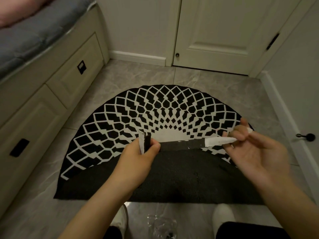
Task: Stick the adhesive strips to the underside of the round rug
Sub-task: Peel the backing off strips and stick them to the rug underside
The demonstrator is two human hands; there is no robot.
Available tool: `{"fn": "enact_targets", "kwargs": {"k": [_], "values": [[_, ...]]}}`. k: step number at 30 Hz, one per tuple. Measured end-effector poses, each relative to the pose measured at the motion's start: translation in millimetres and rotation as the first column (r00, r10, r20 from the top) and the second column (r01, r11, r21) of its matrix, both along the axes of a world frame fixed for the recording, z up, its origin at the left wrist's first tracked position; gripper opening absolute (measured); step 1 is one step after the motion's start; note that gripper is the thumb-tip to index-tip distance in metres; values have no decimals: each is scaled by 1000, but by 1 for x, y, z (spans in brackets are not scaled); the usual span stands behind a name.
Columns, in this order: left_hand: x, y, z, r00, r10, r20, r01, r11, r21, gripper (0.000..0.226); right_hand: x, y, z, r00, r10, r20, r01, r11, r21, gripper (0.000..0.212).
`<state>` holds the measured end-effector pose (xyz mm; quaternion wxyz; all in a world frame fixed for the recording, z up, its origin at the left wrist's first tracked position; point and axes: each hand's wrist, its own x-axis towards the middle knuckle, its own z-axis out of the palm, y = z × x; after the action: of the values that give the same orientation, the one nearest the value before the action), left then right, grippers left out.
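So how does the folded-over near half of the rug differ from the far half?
The folded-over near half shows its plain dark underside; the far half shows a black-and-white diamond pattern. The near half lies doubled back on top of the rug; the far half lies flat on the floor. Both are parts of one round rug.

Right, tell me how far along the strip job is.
Done: the round rug is folded over, its dark underside facing up. In hand: the left hand holds one end of a black adhesive strip while the right hand peels its white backing. Left: no strip visibly stuck to the underside yet.
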<state>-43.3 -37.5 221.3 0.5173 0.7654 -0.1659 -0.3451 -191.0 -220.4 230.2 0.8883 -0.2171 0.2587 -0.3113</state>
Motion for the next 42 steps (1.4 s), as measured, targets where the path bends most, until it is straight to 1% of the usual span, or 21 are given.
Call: {"fn": "enact_targets", "kwargs": {"k": [2,4,6,7,8,9,10,11,13,17,20,22,24,27,29,31,34,36,37,40,42], "values": [[1,0,-3,1000,9,-4,-9,1000,14,14,1,0,-4,1000,19,-24,-19,1000,-10,63],[3,3,-6,999,51,-15,-51,998,22,13,-3,-7,-4,1000,-18,22,17,1000,12,61],[8,8,-8,994,107,19,-108,994,23,13,-10,-19,3,995,-86,52,86,996,-12,46],[10,10,-9,991,124,52,-125,992,15,14,-14,-23,6,996,-88,14,89,993,-76,35],[11,12,-9,988,123,95,-124,992,7,14,-16,-24,8,995,-60,-77,46,985,-169,28],[11,13,-10,983,99,154,-102,995,13,12,-16,-23,7,978,-9,-209,-48,962,-270,24],[9,13,-11,975,59,215,-69,997,35,9,-14,-19,2,932,48,-360,-184,917,-355,25],[7,13,-10,965,23,262,-40,997,59,8,-11,-13,-3,863,101,-495,-325,861,-391,32],[2,10,-12,957,1,291,-21,998,67,10,-5,-1,-11,717,196,-669,-530,776,-340,49],[-3,9,-14,976,-6,217,8,1000,-7,7,0,7,-12,529,300,-794,-685,704,-190,54],[-7,9,-13,978,-62,201,77,995,-65,8,1,9,-10,453,401,-796,-731,678,-75,59],[-9,8,-13,963,-119,243,136,989,-55,9,1,10,-10,443,469,-764,-741,671,-18,64],[-11,9,-13,951,-141,275,157,987,-39,16,0,10,-11,449,494,-744,-745,667,-7,62],[-13,10,-16,935,-174,310,180,984,10,25,0,13,-10,449,447,-774,-741,670,-44,43],[-14,11,-17,940,-170,295,169,985,30,28,-1,15,-9,448,375,-812,-755,645,-118,22],[-14,10,-17,955,-142,259,140,990,27,28,-1,17,-10,461,297,-836,-755,626,-194,13],[-13,9,-20,975,-20,221,24,1000,-16,19,1,19,-14,488,220,-845,-739,619,-266,12],[-11,8,-25,985,60,160,-56,998,-30,24,2,21,-18,492,190,-850,-745,598,-297,14],[-11,8,-27,989,67,132,-64,998,-22,24,2,22,-20,490,171,-855,-749,584,-312,14],[-11,6,-31,995,35,97,-39,999,36,7,-4,23,-30,437,94,-894,-771,552,-319,14],[-8,6,-37,997,39,59,-43,996,77,10,-10,22,-36,377,74,-923,-778,566,-273,16]]}}
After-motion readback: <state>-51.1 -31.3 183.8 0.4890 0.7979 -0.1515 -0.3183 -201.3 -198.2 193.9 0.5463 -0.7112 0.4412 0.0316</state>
